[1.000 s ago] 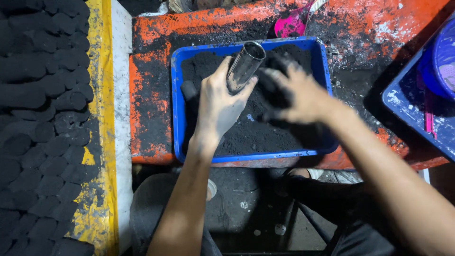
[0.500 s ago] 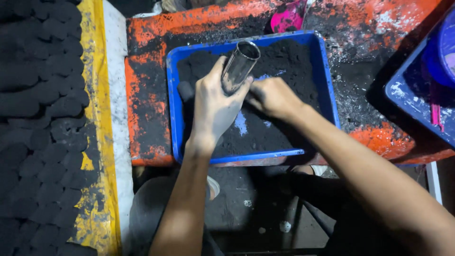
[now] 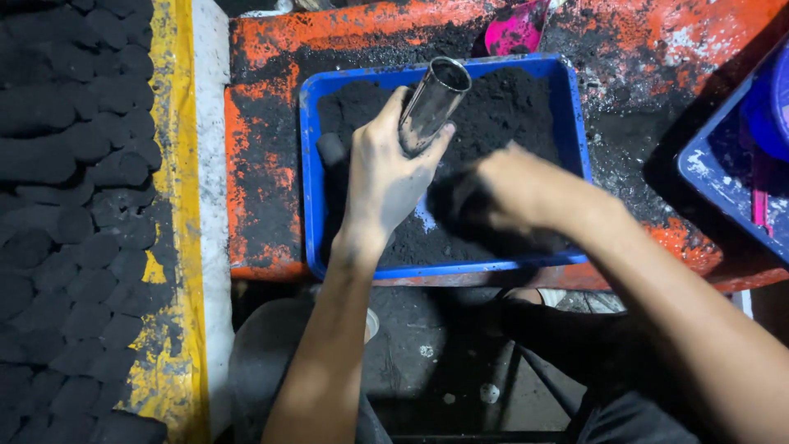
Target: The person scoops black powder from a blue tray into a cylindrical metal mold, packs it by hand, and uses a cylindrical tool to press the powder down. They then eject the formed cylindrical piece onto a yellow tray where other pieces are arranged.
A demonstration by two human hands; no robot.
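My left hand [image 3: 386,177] grips a shiny metal tube [image 3: 431,105], tilted with its open end up and away from me, over a blue tray [image 3: 311,189] filled with black powder [image 3: 509,107]. My right hand [image 3: 505,193] is blurred, low in the tray just right of the tube, its fingers curled into the black powder. Whether it holds a scoop of powder is unclear. Both hands are smeared black.
The tray sits on an orange-painted bench [image 3: 263,156] dusted with black powder. Rows of several black pressed cylinders [image 3: 74,205] lie at the left beside a yellow strip [image 3: 177,123]. A pink scoop [image 3: 514,29] lies behind the tray; a second blue tray [image 3: 731,173] stands right.
My right hand has swept from the far side of the tray toward me and down into the powder. The left hand keeps the tube in much the same pose.
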